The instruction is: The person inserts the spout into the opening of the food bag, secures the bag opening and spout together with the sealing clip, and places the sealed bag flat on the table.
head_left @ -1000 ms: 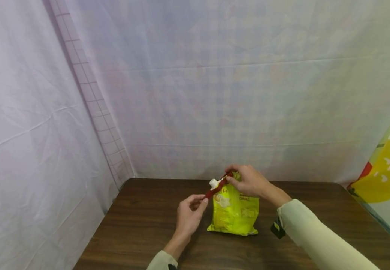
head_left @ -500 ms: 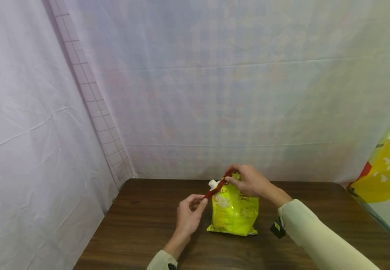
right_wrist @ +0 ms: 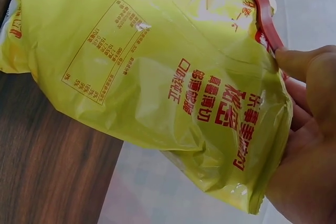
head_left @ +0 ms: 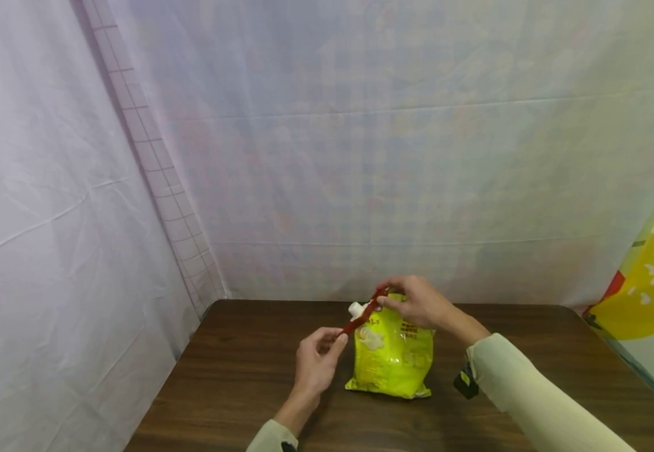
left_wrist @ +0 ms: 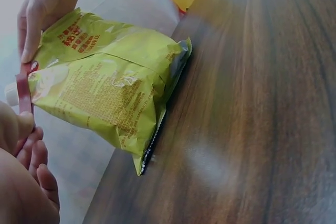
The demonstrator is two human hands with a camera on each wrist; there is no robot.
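A yellow snack bag point(head_left: 394, 359) stands upright on the brown table, red printing on its face. Across its top runs a red bag clip point(head_left: 367, 312) with a white spout cap point(head_left: 355, 309) sticking up at the far side. My left hand point(head_left: 314, 363) pinches the clip's left end between thumb and fingers. At the other end my right hand point(head_left: 418, 302) pinches the clip, with thumb in front and fingers behind the bag's top corner. In the right wrist view the red clip point(right_wrist: 264, 17) lies along the bag's top edge beside the right thumb.
The dark wood-grain table point(head_left: 236, 364) extends around the bag on all sides. A pale checked curtain point(head_left: 417, 157) hangs behind the table's back edge, and a white curtain point(head_left: 66, 251) hangs at the left. A yellow shape point(head_left: 637, 298) shows at the right.
The bag and the white cap have shifted slightly left, and the bag's bottom has come a little nearer. Both hands keep their hold on the clip, almost still.
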